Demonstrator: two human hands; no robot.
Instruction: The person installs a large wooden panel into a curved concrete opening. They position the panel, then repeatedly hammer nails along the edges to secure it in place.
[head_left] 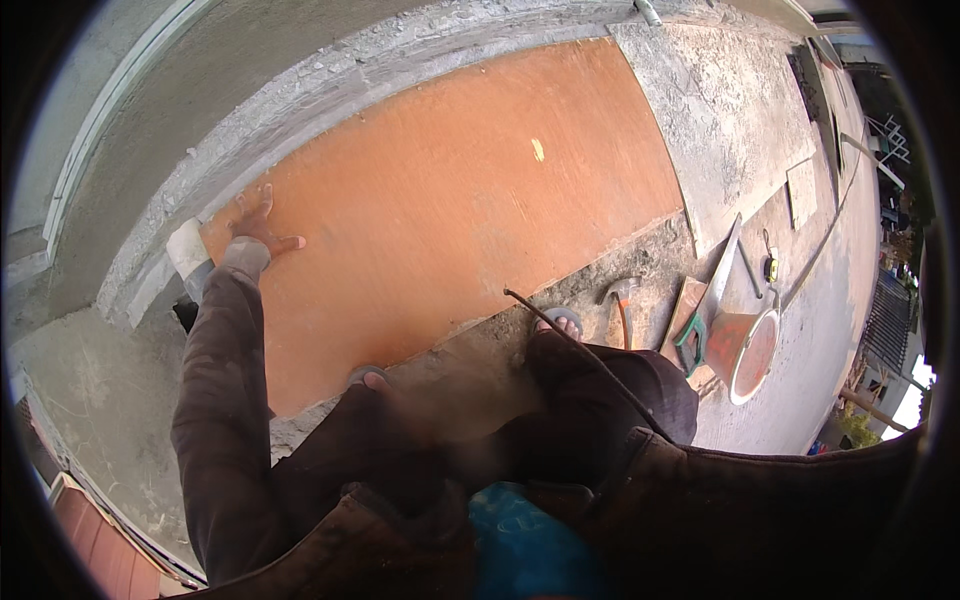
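Observation:
A large orange-brown board (pixel 430 200) lies along the base of a concrete wall. My left hand (pixel 258 222) rests palm down near its left end, fingers spread. The sleeved left forearm comes up from the lower edge. My right hand is out of sight; only dark cloth shows at lower right. Beside my right foot, just off the board's near edge, lies a claw hammer (pixel 626 300) with an orange-and-black handle. Further right is a handsaw (pixel 718 285) with a green handle.
A bucket (pixel 752 358), tape measure (pixel 771 268) and thin metal bar (pixel 749 262) are at right. A grey, stained panel (pixel 725 120) adjoins the board's right end. A white pipe (pixel 188 250) stands at its left corner. A dark cord-like strip (pixel 590 357) crosses my right leg.

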